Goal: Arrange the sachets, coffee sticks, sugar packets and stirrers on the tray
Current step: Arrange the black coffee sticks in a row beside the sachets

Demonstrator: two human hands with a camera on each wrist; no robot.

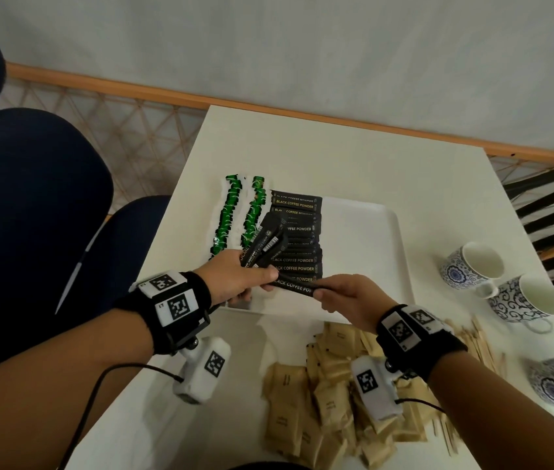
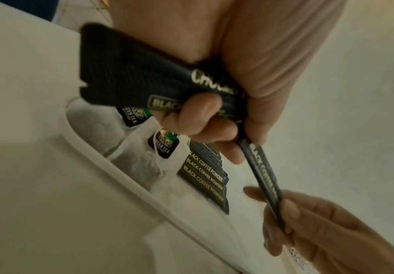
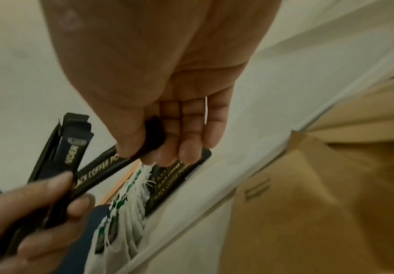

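The right hand (image 1: 343,296) pinches one end of a slim, glossy black coffee stick (image 1: 294,285) between thumb and curled fingers; its other end sits at the left hand (image 1: 235,278), which grips a fanned bundle of sticks (image 1: 265,244), perhaps four. Beneath them, on the smooth white tray (image 1: 370,239), lie a flat row of coffee sticks (image 1: 297,205) and two rows of gauzy tea sachets (image 1: 231,212). Kraft-paper sugar packets (image 1: 302,395) and thin wooden stirrers (image 1: 479,344) lie on the table (image 1: 336,157).

Your coffee sticks (image 1: 297,232) on the tray read "BLACK COFFEE POWDER" in gold; so does the stick (image 2: 265,178) you hold. Tea tags (image 2: 164,146): "GREEN TEA".
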